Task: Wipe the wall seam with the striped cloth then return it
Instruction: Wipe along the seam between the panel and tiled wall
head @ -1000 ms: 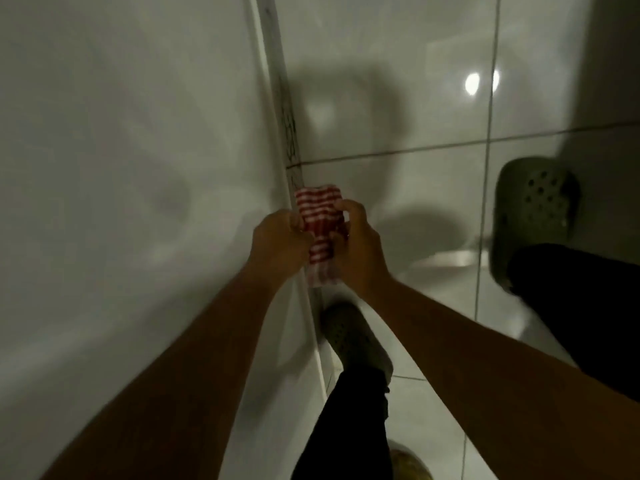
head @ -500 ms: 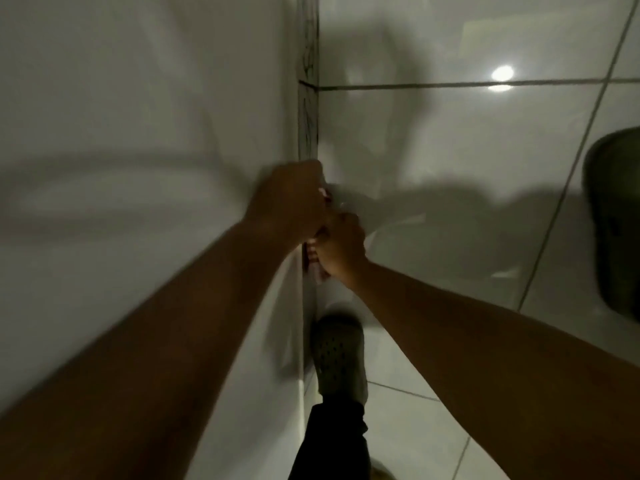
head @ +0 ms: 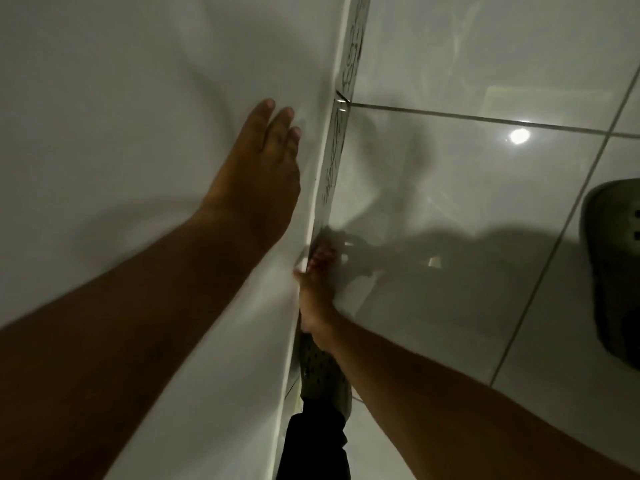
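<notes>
The red-and-white striped cloth shows only as a small bunched patch, pressed against the wall seam low down where the white wall meets the floor. My right hand grips it from below and hides most of it. My left hand lies flat on the white wall above, fingers stretched out and close together, holding nothing. The seam runs as a pale strip with dark scribbled marks up to the top of the view.
The glossy tiled floor with dark grout lines fills the right side and reflects a lamp. My foot in a green perforated clog stands just below my right hand; a second clog is at the right edge.
My left hand has let go of the cloth and moved up flat onto the wall. My right hand alone now holds the cloth, lower against the seam.
</notes>
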